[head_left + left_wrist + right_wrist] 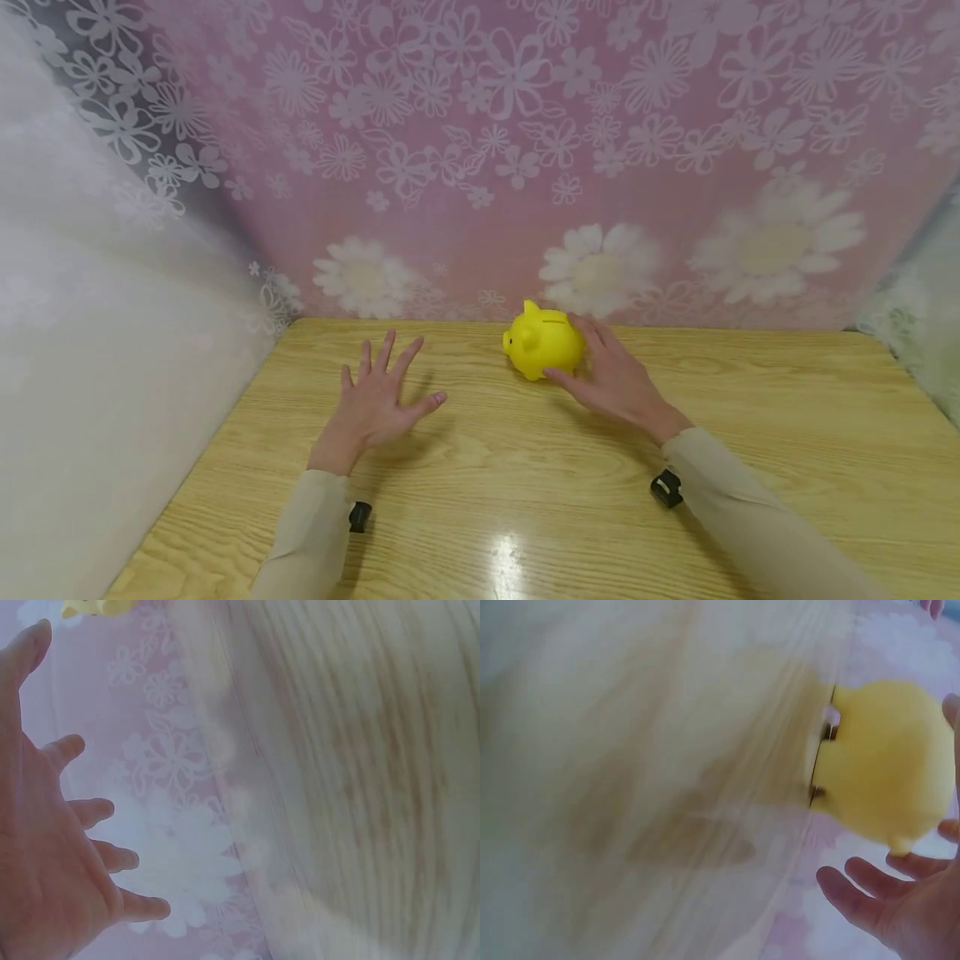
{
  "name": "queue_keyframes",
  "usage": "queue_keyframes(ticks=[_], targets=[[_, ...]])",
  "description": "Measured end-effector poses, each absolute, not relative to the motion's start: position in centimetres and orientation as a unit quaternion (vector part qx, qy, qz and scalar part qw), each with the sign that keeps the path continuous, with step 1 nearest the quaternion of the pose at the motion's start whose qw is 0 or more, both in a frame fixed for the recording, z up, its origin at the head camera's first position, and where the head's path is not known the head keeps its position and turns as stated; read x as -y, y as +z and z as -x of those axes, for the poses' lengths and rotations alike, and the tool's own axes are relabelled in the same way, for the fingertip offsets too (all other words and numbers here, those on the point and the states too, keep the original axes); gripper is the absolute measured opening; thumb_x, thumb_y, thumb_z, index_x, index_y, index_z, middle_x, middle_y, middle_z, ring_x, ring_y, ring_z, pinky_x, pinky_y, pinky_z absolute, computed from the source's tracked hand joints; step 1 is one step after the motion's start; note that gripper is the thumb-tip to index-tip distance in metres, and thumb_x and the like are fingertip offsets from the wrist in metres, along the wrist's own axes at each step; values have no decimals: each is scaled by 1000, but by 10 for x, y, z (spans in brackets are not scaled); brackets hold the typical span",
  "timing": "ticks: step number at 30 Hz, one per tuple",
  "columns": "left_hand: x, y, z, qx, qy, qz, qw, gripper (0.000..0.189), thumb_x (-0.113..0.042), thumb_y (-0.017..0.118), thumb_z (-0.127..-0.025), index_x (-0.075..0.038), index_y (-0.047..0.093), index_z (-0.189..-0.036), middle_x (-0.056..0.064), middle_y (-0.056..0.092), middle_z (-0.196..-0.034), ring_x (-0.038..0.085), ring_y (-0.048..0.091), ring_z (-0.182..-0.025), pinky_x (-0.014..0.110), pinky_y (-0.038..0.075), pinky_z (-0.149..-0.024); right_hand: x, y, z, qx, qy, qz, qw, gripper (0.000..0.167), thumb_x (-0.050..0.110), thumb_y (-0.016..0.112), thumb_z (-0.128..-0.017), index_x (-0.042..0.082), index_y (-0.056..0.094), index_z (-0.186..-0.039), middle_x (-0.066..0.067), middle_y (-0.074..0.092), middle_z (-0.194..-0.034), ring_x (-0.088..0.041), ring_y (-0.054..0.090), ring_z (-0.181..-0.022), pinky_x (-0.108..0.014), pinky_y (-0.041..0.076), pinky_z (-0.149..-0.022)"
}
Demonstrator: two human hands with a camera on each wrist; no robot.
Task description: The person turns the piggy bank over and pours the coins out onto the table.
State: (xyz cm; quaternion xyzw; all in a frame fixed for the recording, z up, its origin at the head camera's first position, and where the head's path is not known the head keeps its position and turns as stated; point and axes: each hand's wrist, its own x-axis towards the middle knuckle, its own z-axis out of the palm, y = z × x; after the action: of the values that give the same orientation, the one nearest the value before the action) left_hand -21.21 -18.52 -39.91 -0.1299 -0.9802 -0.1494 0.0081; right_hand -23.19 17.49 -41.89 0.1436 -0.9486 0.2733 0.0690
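A yellow piggy bank (546, 346) stands on the wooden table near its back edge, snout to the left and coin slot on top. My right hand (618, 379) is around its rear end, thumb on the near side and fingers on the far side. In the right wrist view the fingers (855, 896) are spread, only loosely bent beside the piggy bank's body (889, 761); firm contact cannot be made out. To the left of it, my left hand (371, 408) hovers over the table with its fingers spread wide, holding nothing.
The wooden table (480, 467) reaches back to a pink curtain with white flowers (450, 167). At the left stands a whitish wall or cloth (97, 333), and pale flowered fabric (911, 308) hangs at the right. Both wrists carry small black devices (360, 517).
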Motion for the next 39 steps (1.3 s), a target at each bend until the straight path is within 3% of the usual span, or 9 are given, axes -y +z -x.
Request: queue_keyframes(ticks=[5,10,15,20,27,34,39], targets=[[193,-400,212,981,-155,121,-3,92,-82,46,-90,-41,11,-164,9,-3,-174,52,-2,-156,86,7,-111,-157,-417,236,945,300,-114,66,99,70,63,-89,18,23,-163,-21,32,-161,-44,57,-125,-64,52,-97],[203,-402,211,983,-147,111,-2,93,-81,46,-91,-38,11,-165,11,-3,-174,52,-1,-156,87,8,-110,-140,-414,243,942,318,-86,56,110,74,68,-83,16,19,-163,-20,28,-161,-45,49,-130,-63,52,-96],[204,-402,210,982,-153,110,-4,93,-81,47,-90,-37,12,-165,12,-2,-174,53,-3,-156,87,7,-110,-129,-414,254,937,333,-70,74,112,72,75,-77,17,23,-160,-24,23,-162,-49,45,-133,-64,54,-92],[203,-404,209,982,-152,110,-12,93,-80,47,-91,-38,10,-165,11,-3,-174,52,-3,-156,87,7,-110,-124,-418,262,935,339,-57,87,115,64,84,-72,14,26,-157,-26,19,-160,-52,49,-125,-61,56,-86],[201,-406,209,982,-151,111,-7,93,-80,47,-91,-38,11,-165,12,-1,-174,53,1,-156,86,9,-110,-126,-421,265,924,362,-68,106,108,49,91,-70,14,31,-152,-26,26,-147,-44,57,-107,-54,58,-84],[192,-403,208,976,-176,130,-6,91,-78,49,-92,-39,10,-165,11,1,-174,51,1,-157,83,12,-113,-131,-419,260,916,379,-80,105,104,41,89,-69,12,31,-150,-22,30,-151,-36,59,-105,-49,58,-84],[180,-399,205,966,-204,157,-5,89,-76,51,-92,-45,8,-163,6,4,-174,48,5,-158,80,15,-116,-136,-415,253,906,395,-108,107,96,37,88,-71,14,35,-147,-20,28,-153,-37,58,-110,-54,58,-89]])
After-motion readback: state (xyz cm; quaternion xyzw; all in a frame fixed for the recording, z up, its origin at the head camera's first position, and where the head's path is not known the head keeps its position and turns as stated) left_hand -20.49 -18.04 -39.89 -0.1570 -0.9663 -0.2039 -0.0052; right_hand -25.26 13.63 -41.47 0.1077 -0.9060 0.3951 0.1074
